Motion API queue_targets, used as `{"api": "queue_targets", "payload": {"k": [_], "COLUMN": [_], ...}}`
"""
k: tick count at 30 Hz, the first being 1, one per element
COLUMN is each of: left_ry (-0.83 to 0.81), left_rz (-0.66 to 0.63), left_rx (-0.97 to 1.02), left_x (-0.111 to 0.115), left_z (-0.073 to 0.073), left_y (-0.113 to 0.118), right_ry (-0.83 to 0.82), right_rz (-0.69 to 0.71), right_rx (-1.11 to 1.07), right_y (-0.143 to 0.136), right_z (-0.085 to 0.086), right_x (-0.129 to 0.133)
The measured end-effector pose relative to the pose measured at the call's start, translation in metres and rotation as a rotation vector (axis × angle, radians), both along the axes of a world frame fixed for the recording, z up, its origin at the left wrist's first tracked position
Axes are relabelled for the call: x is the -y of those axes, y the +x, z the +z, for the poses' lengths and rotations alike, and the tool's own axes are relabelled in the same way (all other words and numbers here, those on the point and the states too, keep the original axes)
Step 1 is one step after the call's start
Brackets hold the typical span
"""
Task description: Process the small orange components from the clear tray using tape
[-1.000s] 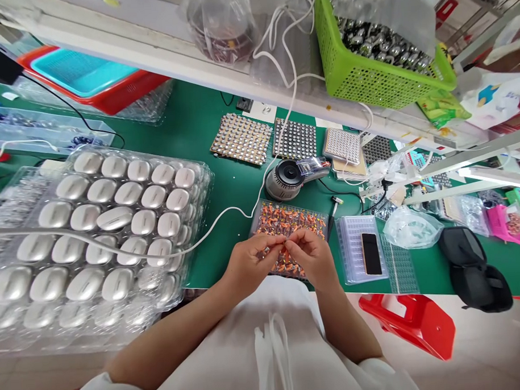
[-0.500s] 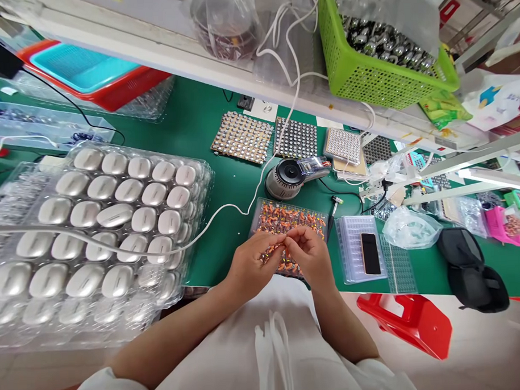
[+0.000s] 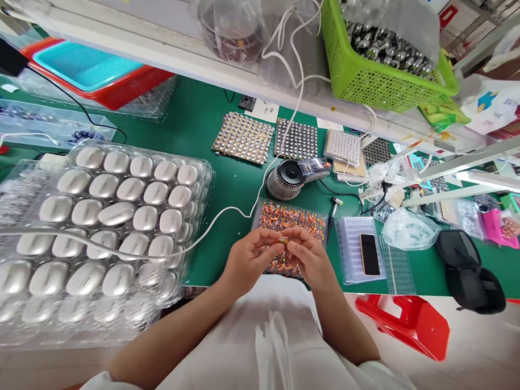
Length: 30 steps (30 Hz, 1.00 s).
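Note:
Over a clear tray [image 3: 257, 213] of small orange-and-yellow parts, both of my hands meet at the fingertips. My left hand [image 3: 250, 263] pinches a tiny yellowish part [image 3: 284, 241] between thumb and forefinger. From the other side, my right hand [image 3: 311, 258] pinches the same piece. The part is mostly covered by the fingertips, so its exact kind is hidden. Rows of orange pieces [image 3: 292, 216] show beyond the fingers and beneath the hands.
Stacked clear trays of silvery rounded cases [image 3: 115, 214] stand at the left, a white cable [image 3: 226, 207] across them. A grey round device [image 3: 283, 180] sits behind the orange tray. To the right lie a phone [image 3: 370, 254] and a black case [image 3: 469, 267]. A shelf [image 3: 153, 56] overhangs the back.
My fingertips have parted slightly, and the small yellowish part now shows between them. Both hands stay over the tray; the view has shifted a little.

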State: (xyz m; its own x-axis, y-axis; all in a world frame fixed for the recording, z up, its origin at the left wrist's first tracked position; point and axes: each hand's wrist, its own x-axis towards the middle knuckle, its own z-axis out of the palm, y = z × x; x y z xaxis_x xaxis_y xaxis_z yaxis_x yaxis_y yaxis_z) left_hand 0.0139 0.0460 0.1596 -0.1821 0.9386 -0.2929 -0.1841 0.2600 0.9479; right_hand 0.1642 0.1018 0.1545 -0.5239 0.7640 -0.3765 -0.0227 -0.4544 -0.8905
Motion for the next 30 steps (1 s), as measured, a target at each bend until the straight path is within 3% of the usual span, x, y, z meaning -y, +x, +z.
{"api": "queue_targets", "payload": {"k": [11, 19, 22, 26, 30], "left_ry": [-0.009, -0.015, 0.102, 0.417, 0.577], "left_rz": [-0.051, -0.062, -0.030, 0.079, 0.093], "left_rx": [-0.162, -0.151, -0.291, -0.556, -0.645], "left_x": [0.005, 0.004, 0.003, 0.002, 0.000], "left_z": [-0.003, -0.006, -0.006, -0.004, -0.005], "left_y": [-0.003, -0.005, -0.005, -0.004, -0.002], "right_ry": [0.244, 0.476, 0.462, 0.393, 0.373], "right_rz": [0.028, -0.098, -0.163, -0.273, -0.297], "right_rx": [0.059, 0.091, 0.099, 0.101, 0.095], "right_y": [0.003, 0.000, -0.001, -0.002, -0.003], "right_z": [0.006, -0.002, -0.006, -0.011, -0.012], "right_x": [-0.005, 0.005, 0.010, 0.012, 0.012]}}
